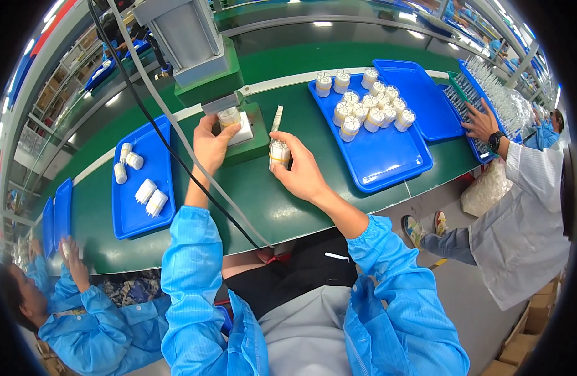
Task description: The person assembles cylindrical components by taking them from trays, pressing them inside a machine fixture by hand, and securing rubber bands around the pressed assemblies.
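Note:
Beneath the head of a green and grey bench press [204, 78], my left hand [208, 149] is closed around a short white cylindrical bundle [229, 117]. That bundle stands by a white block [243, 130] on the green press base [254, 122]. To the right of the base, my right hand [304, 174] grips a similar white bundle [279, 152] with a yellow band, upright at the bench top. A narrow pale strip [278, 119] sticks up just beyond that bundle; I cannot tell whether it is attached.
A blue tray [385, 166] at right carries many white bundles, and another blue tray [132, 222] at left holds several. Beyond the right one lies a further blue tray [420, 103]. A black cable [169, 144] and grey hose cross before the press. Co-workers are at both sides.

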{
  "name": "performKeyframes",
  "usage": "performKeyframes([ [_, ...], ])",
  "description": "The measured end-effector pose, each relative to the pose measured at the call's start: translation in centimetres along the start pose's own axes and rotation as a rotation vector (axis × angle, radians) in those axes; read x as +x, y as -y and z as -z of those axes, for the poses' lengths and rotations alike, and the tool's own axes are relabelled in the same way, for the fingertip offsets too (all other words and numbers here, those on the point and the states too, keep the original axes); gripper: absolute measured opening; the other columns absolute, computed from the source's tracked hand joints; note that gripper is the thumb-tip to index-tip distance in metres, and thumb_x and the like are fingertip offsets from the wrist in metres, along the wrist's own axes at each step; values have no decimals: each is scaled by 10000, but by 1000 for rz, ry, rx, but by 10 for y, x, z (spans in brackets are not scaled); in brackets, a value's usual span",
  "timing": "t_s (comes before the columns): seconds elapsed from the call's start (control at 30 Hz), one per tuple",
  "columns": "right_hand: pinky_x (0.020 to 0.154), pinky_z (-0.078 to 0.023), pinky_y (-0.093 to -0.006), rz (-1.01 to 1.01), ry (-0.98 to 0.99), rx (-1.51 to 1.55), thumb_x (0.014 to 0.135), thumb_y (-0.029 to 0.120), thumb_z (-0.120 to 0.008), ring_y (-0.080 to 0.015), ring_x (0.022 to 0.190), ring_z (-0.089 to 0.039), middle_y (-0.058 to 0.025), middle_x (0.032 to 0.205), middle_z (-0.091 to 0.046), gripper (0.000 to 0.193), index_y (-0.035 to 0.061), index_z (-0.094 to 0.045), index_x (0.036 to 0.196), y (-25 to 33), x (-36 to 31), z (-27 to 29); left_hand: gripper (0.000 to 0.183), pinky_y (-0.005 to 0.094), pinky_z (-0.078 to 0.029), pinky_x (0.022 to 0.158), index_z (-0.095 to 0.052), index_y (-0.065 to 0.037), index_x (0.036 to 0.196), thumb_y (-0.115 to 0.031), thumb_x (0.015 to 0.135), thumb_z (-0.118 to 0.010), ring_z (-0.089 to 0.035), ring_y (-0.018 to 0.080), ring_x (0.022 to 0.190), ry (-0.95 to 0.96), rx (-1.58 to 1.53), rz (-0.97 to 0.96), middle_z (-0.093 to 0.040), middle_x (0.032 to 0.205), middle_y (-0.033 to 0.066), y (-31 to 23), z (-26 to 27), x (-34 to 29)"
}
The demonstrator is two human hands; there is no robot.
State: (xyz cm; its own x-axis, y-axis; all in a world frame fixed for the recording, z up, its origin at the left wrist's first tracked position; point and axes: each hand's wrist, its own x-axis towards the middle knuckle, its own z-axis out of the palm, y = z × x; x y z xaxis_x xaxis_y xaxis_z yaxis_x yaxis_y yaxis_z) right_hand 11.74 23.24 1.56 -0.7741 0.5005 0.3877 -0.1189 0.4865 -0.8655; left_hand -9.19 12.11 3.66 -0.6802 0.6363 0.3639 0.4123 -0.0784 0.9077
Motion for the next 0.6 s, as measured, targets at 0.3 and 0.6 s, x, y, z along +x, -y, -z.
performKeyframes([
  [0.3,776,-510,-326,-154,-28,144,843,48,-677,-159,887,-591,-90,1055,-594,444,41,-542,1266,26,36,4,525,379,-526,886,-658,16,1178,-285,791,-847,-644,284,997,-222,188,-21,-616,1183,180,-11,-18,-13],
  [0.6,751,-535,-286,-172,186,492,702,-56,-654,-168,980,-656,-140,1465,-523,463,29,-559,1147,19,68,-18,482,400,-508,905,-678,24,1168,-288,827,-814,-627,331,1058,-297,305,-109,-676,1136,198,-5,-23,-17],
])
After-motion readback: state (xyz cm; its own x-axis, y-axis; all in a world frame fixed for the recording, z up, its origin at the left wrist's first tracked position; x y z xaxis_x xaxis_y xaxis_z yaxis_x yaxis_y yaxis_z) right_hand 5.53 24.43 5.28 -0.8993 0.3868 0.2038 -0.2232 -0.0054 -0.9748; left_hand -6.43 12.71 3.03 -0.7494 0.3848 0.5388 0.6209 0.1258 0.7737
